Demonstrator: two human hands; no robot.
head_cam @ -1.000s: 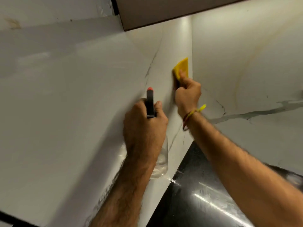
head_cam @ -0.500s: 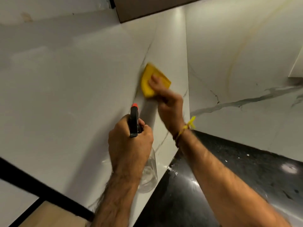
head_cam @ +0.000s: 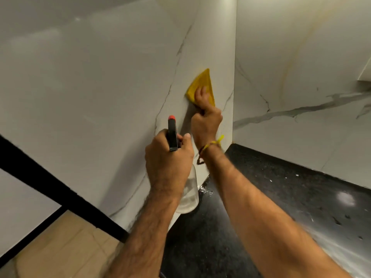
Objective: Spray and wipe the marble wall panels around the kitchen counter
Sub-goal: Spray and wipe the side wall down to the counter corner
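My right hand [head_cam: 205,117] presses a folded yellow cloth [head_cam: 201,85] flat against the white marble wall panel [head_cam: 112,93] on the left, close to the inner corner. A yellow and red thread band circles that wrist. My left hand [head_cam: 168,159] grips a clear spray bottle [head_cam: 188,195] by its neck; the black trigger head with a red nozzle tip [head_cam: 172,133] points up toward the panel. The bottle hangs just above the counter. A second veined marble panel [head_cam: 301,81] forms the right wall.
A glossy black speckled counter [head_cam: 281,197] runs along the base of both panels, with wet spots near the corner. A black frame bar [head_cam: 50,189] crosses the lower left, with a tan tiled floor [head_cam: 66,249] below it.
The cloth and my right hand slid right along the left panel toward the corner. The view tilted down, so the upper cabinet left the frame. My left hand keeps the bottle.
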